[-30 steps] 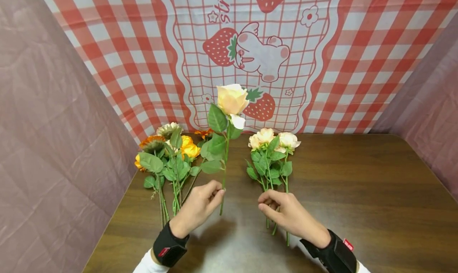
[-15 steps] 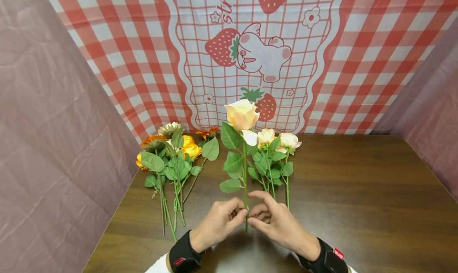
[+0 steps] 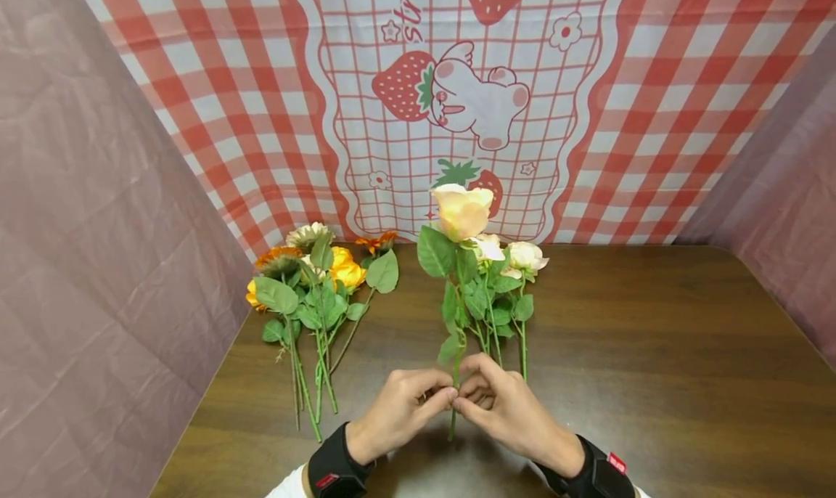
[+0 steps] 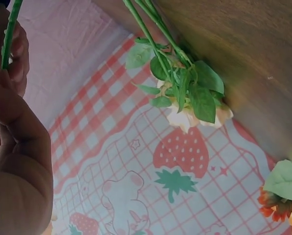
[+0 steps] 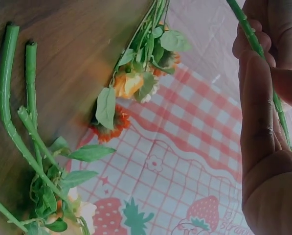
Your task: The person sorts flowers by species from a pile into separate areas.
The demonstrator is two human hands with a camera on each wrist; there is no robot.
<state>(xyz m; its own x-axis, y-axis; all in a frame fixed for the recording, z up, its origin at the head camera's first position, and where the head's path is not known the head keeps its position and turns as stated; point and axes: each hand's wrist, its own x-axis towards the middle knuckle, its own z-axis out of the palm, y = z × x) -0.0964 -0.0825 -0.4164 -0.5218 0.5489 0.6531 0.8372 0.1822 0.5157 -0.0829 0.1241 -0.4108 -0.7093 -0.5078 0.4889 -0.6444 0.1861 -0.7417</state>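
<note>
A pale peach rose (image 3: 462,213) stands nearly upright in front of me in the head view, its green leaves along the stem. Thumb and forefinger of my left hand (image 3: 398,411) pinch the lower stem (image 4: 11,36). My right hand (image 3: 516,414) meets it from the other side, its thumb and fingertips also pinching the stem (image 5: 253,41). The fingertips of both hands nearly touch, and the stem's cut end pokes out below them. Behind the right hand lie several cream and peach flowers (image 3: 525,258), partly covered by the held rose and the hand.
On the left of the brown wooden table (image 3: 653,338) lies a bunch of orange, yellow and cream flowers (image 3: 346,269), stems toward me. A red checked strawberry cloth (image 3: 483,106) hangs at the back. Pinkish drapes (image 3: 111,229) close off both sides.
My left hand has carried the rose rightward and lower, to the middle. The right hand has moved left to the stem and now pinches it. The rose has turned a little.
</note>
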